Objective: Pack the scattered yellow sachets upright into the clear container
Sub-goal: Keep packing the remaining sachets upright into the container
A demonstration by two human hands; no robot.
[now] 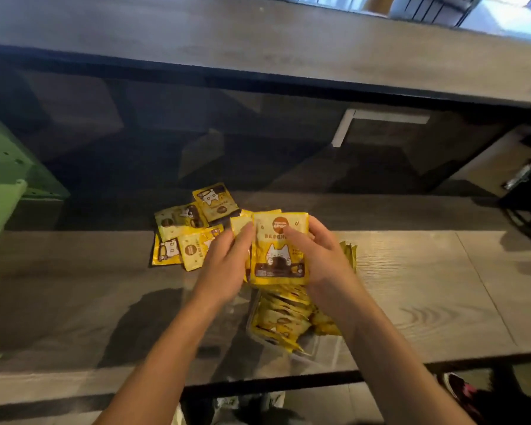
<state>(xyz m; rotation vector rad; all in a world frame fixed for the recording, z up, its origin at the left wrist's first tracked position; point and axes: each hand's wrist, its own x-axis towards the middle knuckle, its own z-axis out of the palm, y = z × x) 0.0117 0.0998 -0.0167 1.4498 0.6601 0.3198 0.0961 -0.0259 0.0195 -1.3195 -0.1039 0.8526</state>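
Observation:
Both hands hold a stack of yellow sachets (278,256) printed with a white cat, raised above the wooden table. My left hand (227,262) grips the stack's left edge and my right hand (319,256) grips its right edge, thumb across the front. Directly below, near the table's front edge, sits the clear container (311,348), holding several yellow sachets (281,317) leaning in a row. Several more loose sachets (187,231) lie flat and overlapping on the table to the left of the held stack. A few sachet edges (350,253) show behind my right hand.
The wooden table (426,286) runs left to right, with a higher dark counter (258,41) behind it. A green perforated rack (3,179) stands at the left edge. A dark object with a metal clip (521,176) sits at the far right.

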